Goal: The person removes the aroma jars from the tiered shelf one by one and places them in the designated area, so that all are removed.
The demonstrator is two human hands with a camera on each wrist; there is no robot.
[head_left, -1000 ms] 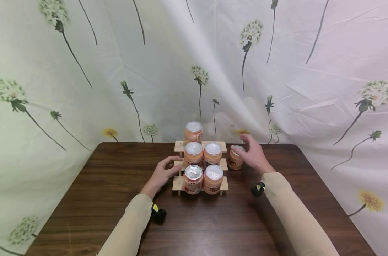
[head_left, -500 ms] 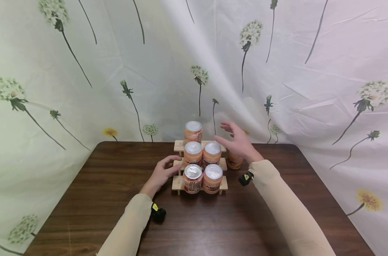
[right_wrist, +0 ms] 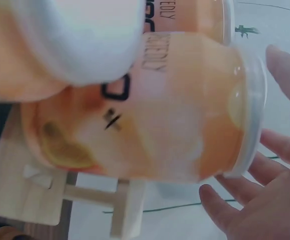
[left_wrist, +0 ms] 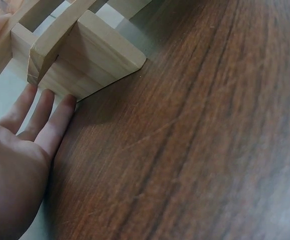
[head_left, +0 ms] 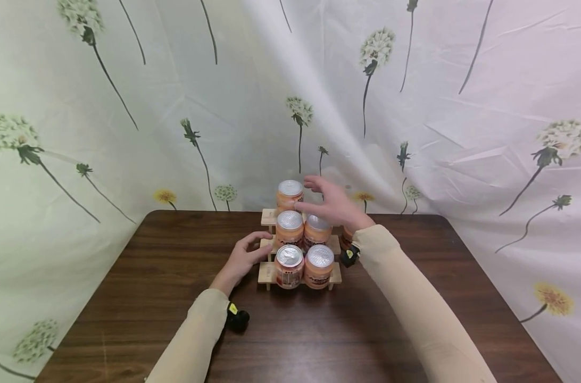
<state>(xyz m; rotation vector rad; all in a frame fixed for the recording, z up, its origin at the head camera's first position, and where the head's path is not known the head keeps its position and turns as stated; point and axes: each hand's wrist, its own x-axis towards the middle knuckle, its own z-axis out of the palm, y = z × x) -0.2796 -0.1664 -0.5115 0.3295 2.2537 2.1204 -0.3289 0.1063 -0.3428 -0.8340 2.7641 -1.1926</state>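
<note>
A three-step wooden rack (head_left: 266,273) carries several upright orange cans with pale lids. One can (head_left: 285,202) stands on the top step, two on the middle and two on the bottom, including a pull-tab can (head_left: 289,275). My left hand (head_left: 242,260) touches the rack's left side; in the left wrist view its extended fingers (left_wrist: 57,127) reach the wooden side panel (left_wrist: 92,57). Fingers spread, my right hand (head_left: 333,206) is beside the top can, over the middle step. The right wrist view shows its fingers (right_wrist: 265,170) around a can's lid (right_wrist: 252,115), holding nothing.
Another orange can (head_left: 346,238) stands on the table right of the rack, mostly hidden behind my right wrist. The dark wooden table (head_left: 175,255) ends at the back against a white curtain (head_left: 223,106) with dandelion prints.
My right hand has moved left from the can on the table, over to the top can. My left hand, the rack and the cans stay in place.
</note>
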